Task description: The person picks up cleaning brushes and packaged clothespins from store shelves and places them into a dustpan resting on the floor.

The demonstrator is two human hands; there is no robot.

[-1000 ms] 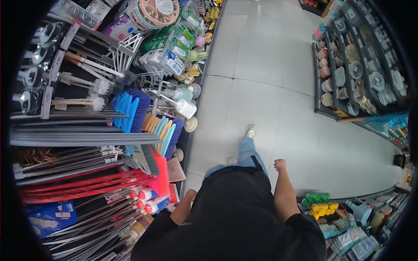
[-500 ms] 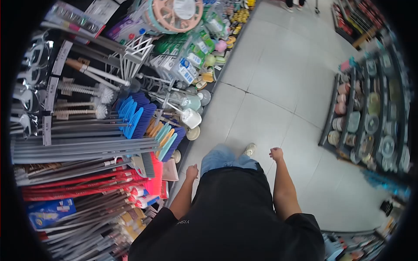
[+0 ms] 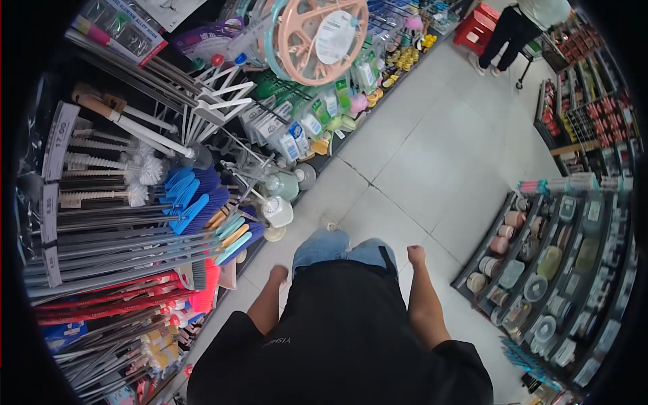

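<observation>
One bare left hand (image 3: 278, 273) and one bare right hand (image 3: 416, 254) hung well apart over the grey tiled floor (image 3: 432, 162) of the aisle, neither touching anything that I could see. The left was by far the nearer to the cleaning goods, though it was too blurred for me to tell whether its fingers were curled or spread. The right looked folded into a loose fist, with nothing showing in it and only bare tiles close around it. Off to the left of the left hand, and apart from it, was a coral-red broom head (image 3: 204, 290); the red-wrapped handles (image 3: 121, 300) beside it ran lengthwise away from that hand. Ahead of the left hand and to its left were teal and orange brush heads (image 3: 233, 239), and nearly straight ahead was what looked like a white toilet-brush holder (image 3: 277, 211). A dark rack (image 3: 483, 240) of lidded containers stood out to the right of the right hand, clear of it.
</observation>
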